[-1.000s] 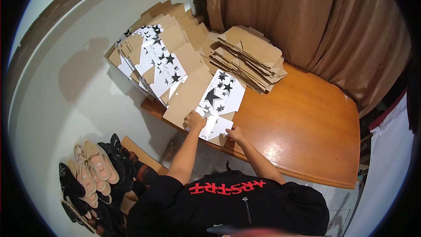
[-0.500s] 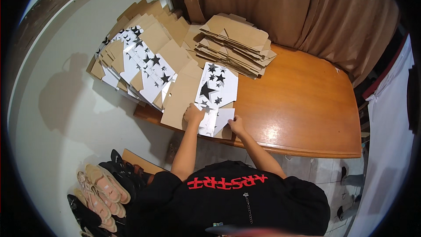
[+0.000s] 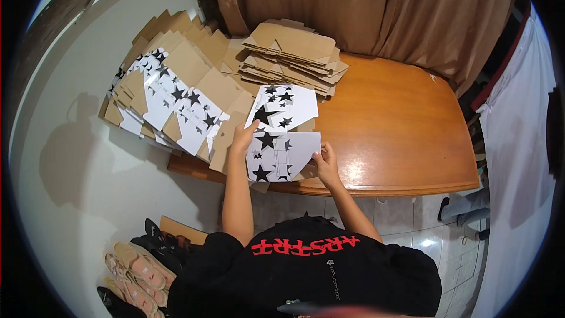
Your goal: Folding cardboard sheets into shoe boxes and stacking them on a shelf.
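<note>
At the table's near edge lies a partly folded cardboard box (image 3: 297, 95), white with black stars on its printed face and plain brown elsewhere. Its near panel (image 3: 301, 144) is raised, with the starred side facing up. My left hand (image 3: 242, 136) holds that panel by the left edge, thumb on top and the other fingers mostly hidden. On the opposite edge, my right hand (image 3: 326, 162) pinches the panel near its right side. Brown flaps of the same box show beneath and left of my left forearm.
Overlapping star-printed cardboard sheets (image 3: 170, 91) fan out at the left of the wooden table (image 3: 406, 123). A stack of folded brown cardboard (image 3: 291, 53) stands at the back, before a brown curtain (image 3: 318, 0). Sandals (image 3: 138, 265) lie at lower left; another person's legs (image 3: 468, 206) show at right.
The box's near panel has come up and now shows more stars. My left hand has moved up along its left edge, while my right hand keeps to the right edge. The view has shifted slightly.
</note>
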`<state>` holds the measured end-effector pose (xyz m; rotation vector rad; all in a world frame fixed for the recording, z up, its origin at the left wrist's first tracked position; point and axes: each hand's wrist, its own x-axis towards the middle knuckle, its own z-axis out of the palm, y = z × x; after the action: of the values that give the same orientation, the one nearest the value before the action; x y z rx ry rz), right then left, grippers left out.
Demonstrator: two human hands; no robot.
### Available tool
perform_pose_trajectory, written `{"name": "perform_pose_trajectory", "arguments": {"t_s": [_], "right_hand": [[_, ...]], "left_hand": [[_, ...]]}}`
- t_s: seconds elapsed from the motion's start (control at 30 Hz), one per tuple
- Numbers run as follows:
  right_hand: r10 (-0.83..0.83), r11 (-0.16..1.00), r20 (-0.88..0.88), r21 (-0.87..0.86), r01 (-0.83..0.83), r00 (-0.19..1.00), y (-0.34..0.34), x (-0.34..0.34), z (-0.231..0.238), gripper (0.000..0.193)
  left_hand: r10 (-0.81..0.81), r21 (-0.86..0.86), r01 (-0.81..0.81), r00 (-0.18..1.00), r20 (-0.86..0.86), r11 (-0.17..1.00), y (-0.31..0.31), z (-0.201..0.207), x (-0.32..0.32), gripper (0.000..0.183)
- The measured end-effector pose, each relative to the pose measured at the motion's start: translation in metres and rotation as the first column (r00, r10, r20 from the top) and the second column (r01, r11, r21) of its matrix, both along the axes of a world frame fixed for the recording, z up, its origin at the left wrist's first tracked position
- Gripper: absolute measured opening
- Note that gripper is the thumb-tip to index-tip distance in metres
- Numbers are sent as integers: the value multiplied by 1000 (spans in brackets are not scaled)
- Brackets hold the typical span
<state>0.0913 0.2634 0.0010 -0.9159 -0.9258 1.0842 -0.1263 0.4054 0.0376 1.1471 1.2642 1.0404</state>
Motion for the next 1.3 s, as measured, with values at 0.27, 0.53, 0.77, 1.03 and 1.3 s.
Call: {"name": "perform_pose_trajectory", "arguments": {"t_s": [0.27,0.53,0.77,1.03,1.3], "right_hand": [[-304,936,173,235,260,937,-24,45,42,18],[-471,867,-148,-260,425,870,-45,101,47,43],[-295,948,-396,-238,213,869,-70,185,73,42],[-708,706,-248,-243,665,661,-56,263,12,29],[-366,916,-430,-323,239,825,-68,324,9,59]], "left_hand": [[-218,168,168,911,351,971,-20,68,48,23],[-454,390,257,674,583,884,-27,58,113,37],[-539,291,539,387,748,791,-28,35,195,44],[-683,385,661,269,679,644,-28,9,302,67],[-684,453,686,89,724,569,-33,1,364,39]]}}
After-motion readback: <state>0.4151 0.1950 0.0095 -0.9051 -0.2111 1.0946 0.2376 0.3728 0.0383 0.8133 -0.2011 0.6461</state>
